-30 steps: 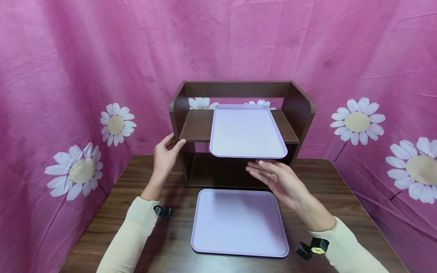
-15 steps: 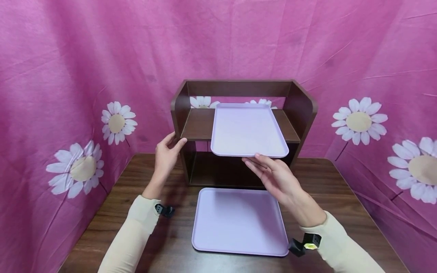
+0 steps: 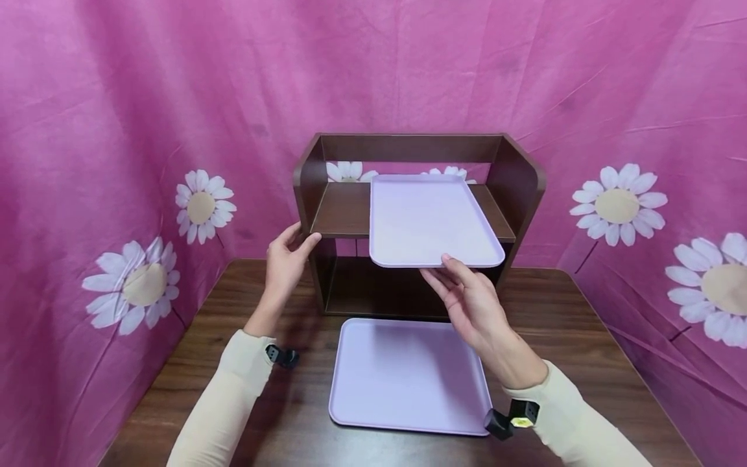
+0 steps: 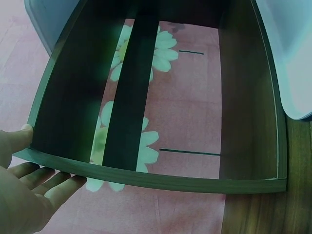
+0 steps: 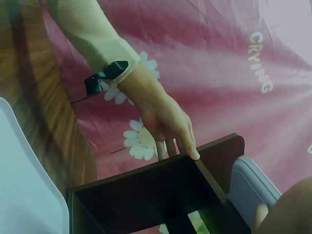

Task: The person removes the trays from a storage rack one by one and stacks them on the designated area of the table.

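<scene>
A dark brown two-tier desktop shelf (image 3: 408, 148) stands on the table. My left hand (image 3: 284, 263) grips its left side panel, thumb at the middle board's front edge and fingers on the outer face, as the left wrist view shows. A pale purple rectangular tray (image 3: 432, 220) lies on the middle board with its front end jutting past the edge. My right hand (image 3: 473, 301) pinches that front rim, thumb on top near the right corner and fingers underneath. A second pale purple tray (image 3: 408, 376) lies flat on the table before the shelf.
The wood-grain table (image 3: 192, 383) carries the shelf near its back edge. A pink curtain (image 3: 408, 65) with white daisies hangs close behind and at both sides. Under the middle board, the lower compartment (image 3: 385, 285) is partly hidden by the upper tray and right hand.
My right hand has risen from below the upper tray to its front rim, the thumb coming over the top. That tray has shifted slightly right. The left hand keeps its grip.
</scene>
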Available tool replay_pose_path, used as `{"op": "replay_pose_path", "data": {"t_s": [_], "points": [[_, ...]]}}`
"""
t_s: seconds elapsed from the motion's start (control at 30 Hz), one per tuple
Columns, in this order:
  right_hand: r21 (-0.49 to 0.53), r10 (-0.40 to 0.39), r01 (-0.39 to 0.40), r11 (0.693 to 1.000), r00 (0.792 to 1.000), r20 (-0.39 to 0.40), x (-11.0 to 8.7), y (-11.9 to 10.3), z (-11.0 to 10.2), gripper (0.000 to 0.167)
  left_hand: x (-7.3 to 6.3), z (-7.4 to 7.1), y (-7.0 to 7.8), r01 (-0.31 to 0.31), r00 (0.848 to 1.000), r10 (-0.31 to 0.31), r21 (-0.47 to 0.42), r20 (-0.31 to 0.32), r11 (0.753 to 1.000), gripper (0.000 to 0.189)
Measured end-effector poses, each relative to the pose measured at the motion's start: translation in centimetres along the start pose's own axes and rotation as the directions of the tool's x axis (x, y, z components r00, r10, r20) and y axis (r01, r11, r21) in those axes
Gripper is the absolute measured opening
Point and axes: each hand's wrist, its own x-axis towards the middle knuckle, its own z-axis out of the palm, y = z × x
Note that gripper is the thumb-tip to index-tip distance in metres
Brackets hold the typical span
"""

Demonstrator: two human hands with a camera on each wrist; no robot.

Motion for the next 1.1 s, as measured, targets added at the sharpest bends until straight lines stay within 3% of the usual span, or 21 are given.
{"op": "replay_pose_path", "data": {"t_s": [0.4, 1.1], "points": [[0.077, -0.155, 0.171, 0.982, 0.971, -0.185, -0.1, -0.4, 0.2, 0.022, 0.1, 0.0, 0.0, -0.004, 1.0, 0.004, 0.002, 0.0, 1.0, 0.05], [0.121, -0.244, 0.266, 0.956, 0.954, -0.175, -0.3, -1.0, -0.4, 0.009, 0.0, 0.0, 0.0, -0.008, 1.0, 0.008, 0.0, -0.004, 1.0, 0.052]]}}
